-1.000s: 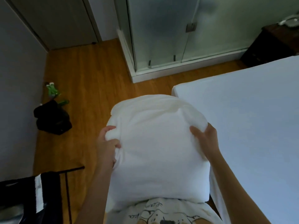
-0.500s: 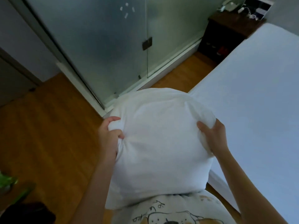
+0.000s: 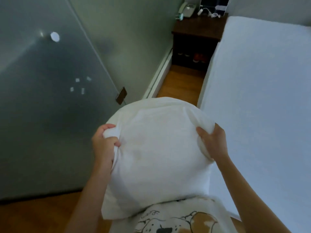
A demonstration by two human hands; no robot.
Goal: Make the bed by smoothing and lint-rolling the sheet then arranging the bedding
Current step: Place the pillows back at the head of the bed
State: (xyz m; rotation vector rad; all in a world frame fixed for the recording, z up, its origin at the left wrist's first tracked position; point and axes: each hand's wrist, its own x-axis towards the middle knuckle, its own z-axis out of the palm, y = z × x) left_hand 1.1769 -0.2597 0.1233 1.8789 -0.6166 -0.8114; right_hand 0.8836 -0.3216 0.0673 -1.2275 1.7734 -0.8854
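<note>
A plump white pillow [image 3: 158, 153] is held against my body in the lower middle of the view. My left hand [image 3: 104, 143] grips a bunched fold of its cover at the left edge. My right hand [image 3: 212, 142] clasps the pillow's right edge, fingers curled into the fabric. The bed [image 3: 262, 101], covered with a smooth white sheet, runs along the right side, just beside the pillow.
A frosted glass partition [image 3: 50, 106] fills the left. A narrow strip of wooden floor [image 3: 181, 84] runs between it and the bed. At its far end stands a dark nightstand [image 3: 195, 39] with a phone and cables on top.
My view has swung right toward the head of the bed, and I have moved along its side. Both hands keep the same hold on the pillow.
</note>
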